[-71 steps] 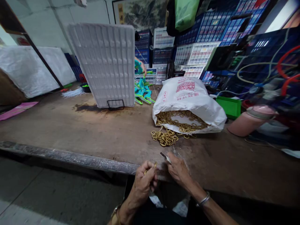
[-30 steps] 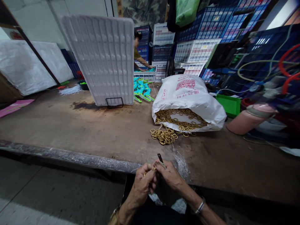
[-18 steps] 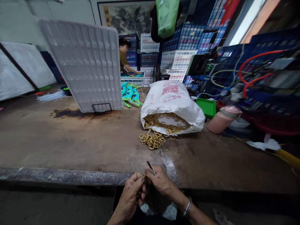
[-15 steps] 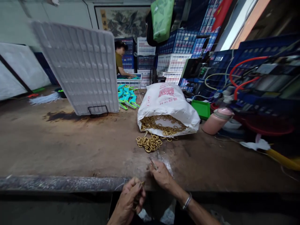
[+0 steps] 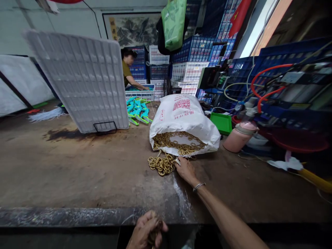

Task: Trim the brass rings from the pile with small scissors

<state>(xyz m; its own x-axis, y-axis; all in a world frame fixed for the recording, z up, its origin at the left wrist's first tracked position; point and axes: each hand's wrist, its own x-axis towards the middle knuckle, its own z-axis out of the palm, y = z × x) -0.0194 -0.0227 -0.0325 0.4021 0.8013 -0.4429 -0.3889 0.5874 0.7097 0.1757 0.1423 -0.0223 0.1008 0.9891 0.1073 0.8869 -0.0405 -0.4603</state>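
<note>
My right hand (image 5: 184, 169) reaches across the worn wooden table (image 5: 77, 166) to the loose pile of brass rings (image 5: 162, 164) spilled in front of a white sack (image 5: 181, 116). Its fingers are closed around a small metal tool and touch the pile's right edge. A metal bracelet sits on that wrist. My left hand (image 5: 145, 231) stays low at the table's near edge, curled round several brass rings. The sack lies on its side, its mouth full of more rings (image 5: 177, 142).
A white moulded tray (image 5: 83, 81) stands propped upright on a wire stand at the back left. Teal and green plastic parts (image 5: 137, 109) lie behind the sack. A green box (image 5: 221, 122), a pink flask (image 5: 240, 136), hoses and stacked crates fill the right. A person (image 5: 128, 71) works at the far side.
My right hand left my left hand at the table edge and stretched forward to the ring pile. My left hand sank lower. The view tilted up and right.
</note>
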